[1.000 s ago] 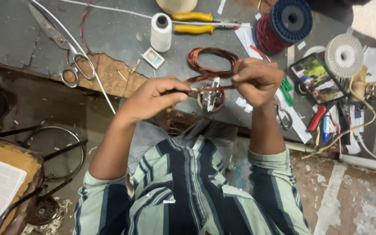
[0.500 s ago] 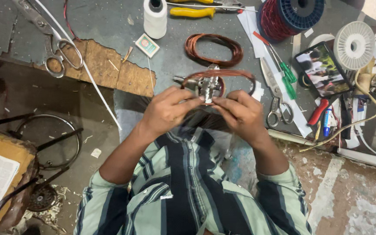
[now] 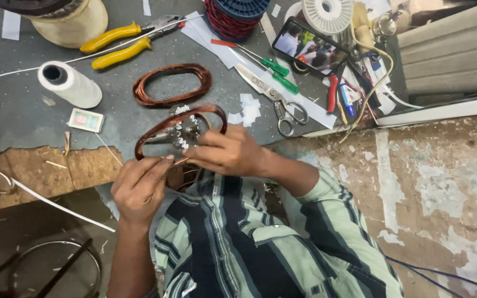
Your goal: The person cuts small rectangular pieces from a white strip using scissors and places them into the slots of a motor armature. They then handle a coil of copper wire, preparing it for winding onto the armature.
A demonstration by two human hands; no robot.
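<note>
Copper-brown coils (image 3: 172, 84), yellow-handled pliers (image 3: 114, 44), white thread spool (image 3: 68, 84), red wire on a blue reel (image 3: 236, 16), green screwdrivers (image 3: 274, 74), grey bench (image 3: 17, 116), shirt (image 3: 249, 243) striped pale green and navy, silver scissors (image 3: 274, 99)

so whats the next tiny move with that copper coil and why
Probably press the copper coil down into the toothed metal core. The right hand steadies the core while the left hand pinches the coil's near end, and the loop seems to sit over the teeth, not seated.
</note>
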